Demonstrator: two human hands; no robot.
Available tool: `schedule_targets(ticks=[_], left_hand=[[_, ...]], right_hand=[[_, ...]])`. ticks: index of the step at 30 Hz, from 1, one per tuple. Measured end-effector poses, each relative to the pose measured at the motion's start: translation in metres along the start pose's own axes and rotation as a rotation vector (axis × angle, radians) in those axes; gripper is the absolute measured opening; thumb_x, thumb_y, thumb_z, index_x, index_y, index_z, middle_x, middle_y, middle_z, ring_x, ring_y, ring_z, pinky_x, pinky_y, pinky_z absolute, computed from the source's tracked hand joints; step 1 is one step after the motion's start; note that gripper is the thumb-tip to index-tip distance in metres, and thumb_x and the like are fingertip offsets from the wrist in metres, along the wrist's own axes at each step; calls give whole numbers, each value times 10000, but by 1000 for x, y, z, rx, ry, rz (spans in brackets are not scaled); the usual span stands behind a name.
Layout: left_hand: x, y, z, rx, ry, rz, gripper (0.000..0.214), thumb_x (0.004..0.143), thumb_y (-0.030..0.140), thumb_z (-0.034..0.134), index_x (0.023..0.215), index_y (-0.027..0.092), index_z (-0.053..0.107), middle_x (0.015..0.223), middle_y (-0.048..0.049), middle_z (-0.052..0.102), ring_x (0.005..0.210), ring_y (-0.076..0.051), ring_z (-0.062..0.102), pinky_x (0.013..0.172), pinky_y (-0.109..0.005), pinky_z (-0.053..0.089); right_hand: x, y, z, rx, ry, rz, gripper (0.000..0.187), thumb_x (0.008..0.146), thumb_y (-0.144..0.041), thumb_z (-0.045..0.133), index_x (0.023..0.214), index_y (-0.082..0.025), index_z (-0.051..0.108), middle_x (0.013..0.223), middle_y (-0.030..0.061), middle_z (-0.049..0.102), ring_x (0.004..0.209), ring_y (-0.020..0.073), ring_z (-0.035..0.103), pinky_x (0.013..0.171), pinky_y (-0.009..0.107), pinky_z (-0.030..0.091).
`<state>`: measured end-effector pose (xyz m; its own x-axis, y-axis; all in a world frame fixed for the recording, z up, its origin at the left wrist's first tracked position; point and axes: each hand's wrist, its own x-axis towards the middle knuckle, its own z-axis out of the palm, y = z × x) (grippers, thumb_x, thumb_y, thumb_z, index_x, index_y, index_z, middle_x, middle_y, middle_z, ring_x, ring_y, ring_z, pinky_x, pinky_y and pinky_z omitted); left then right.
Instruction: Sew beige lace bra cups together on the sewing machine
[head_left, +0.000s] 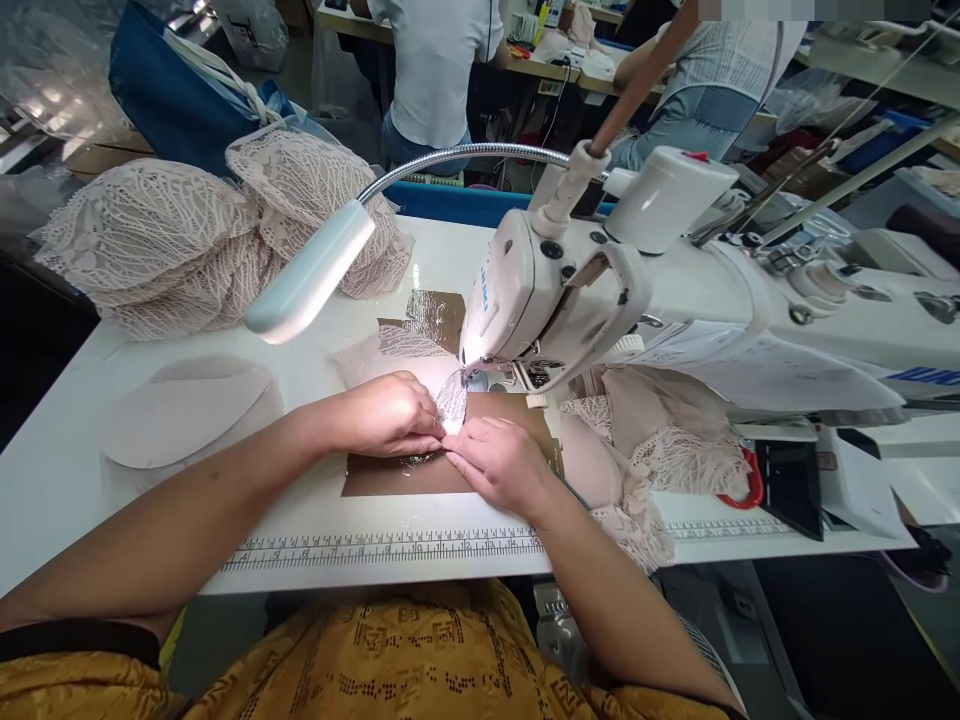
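A white ruler strip with black markings runs along the near edge of the white surface. Beyond it lies a flat, shiny brown sheet. Over this, the left hand and right hand nearly meet, fingers narrowed, pinching the near edge of a pale pink lace fabric piece. The piece reaches under the needle area of a white sewing machine. Pale rounded fabric pieces lie to the left; a beige heap of lace and smooth cups sits to the right, beside a red looped handle. Farther back, a white gooseneck lamp shines down before large beige lace bundles. Beyond, a person in a white shirt sits.
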<state>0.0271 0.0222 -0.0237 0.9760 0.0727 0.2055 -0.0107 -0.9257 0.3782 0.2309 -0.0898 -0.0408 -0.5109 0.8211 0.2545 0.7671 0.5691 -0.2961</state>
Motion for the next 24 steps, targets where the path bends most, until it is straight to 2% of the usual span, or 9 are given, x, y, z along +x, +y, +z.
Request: schedule_targets(ticks=[4, 8, 10, 14, 17, 21, 24], left_hand=[[0, 1, -1, -22, 20, 20, 275, 962, 343, 512, 951, 190, 741, 790, -67, 738, 754, -180, 670, 744, -308, 483], [1, 3, 0, 1, 36, 18, 269, 952, 330, 525, 913, 184, 748, 786, -65, 741, 742, -184, 676, 735, -312, 490], [0, 3, 0, 0, 37, 13, 252, 943, 321, 539, 916, 181, 747, 786, -62, 740, 743, -187, 675, 740, -316, 489], [0, 6, -4, -23, 7, -30, 241, 913, 352, 584, 970, 176, 739, 812, -64, 726, 754, -195, 657, 751, -328, 486], [2, 8, -6, -16, 1, -65, 300, 928, 398, 548, 973, 167, 733, 916, -94, 709, 812, -209, 639, 741, -328, 491], [8, 9, 2, 46, 99, -138, 336, 999, 310, 408, 1082, 142, 687, 1160, -118, 678, 998, -231, 615, 842, -340, 500], [11, 7, 10, 155, 130, -149, 323, 1000, 285, 418, 1131, 116, 660, 1187, -127, 680, 1003, -239, 613, 846, -357, 504]], right_hand=[[-2, -4, -4, 49, -1, -22, 226, 943, -296, 532, 1010, -203, 727, 820, 34, 691, 737, 154, 589, 681, 272, 407], [-3, -4, -3, 27, 106, 114, 237, 941, -250, 514, 926, -192, 743, 748, 23, 679, 682, 138, 591, 656, 258, 412], [-4, -3, -2, -25, 129, 172, 239, 932, -217, 509, 969, -185, 743, 742, 26, 672, 678, 142, 590, 642, 259, 407], [-4, -2, 0, -125, 87, 165, 277, 919, -192, 506, 1094, -188, 721, 749, 33, 652, 679, 156, 572, 625, 267, 393], [-4, -3, 0, -145, 69, 163, 279, 924, -187, 491, 1079, -190, 724, 739, 34, 638, 678, 156, 559, 627, 266, 386], [-3, -3, 1, -154, 77, 154, 249, 911, -172, 501, 993, -180, 737, 731, 33, 627, 679, 152, 543, 632, 271, 376], [-4, -2, 2, -144, 84, 156, 246, 903, -174, 509, 1000, -189, 734, 723, 25, 618, 673, 153, 531, 624, 275, 369]])
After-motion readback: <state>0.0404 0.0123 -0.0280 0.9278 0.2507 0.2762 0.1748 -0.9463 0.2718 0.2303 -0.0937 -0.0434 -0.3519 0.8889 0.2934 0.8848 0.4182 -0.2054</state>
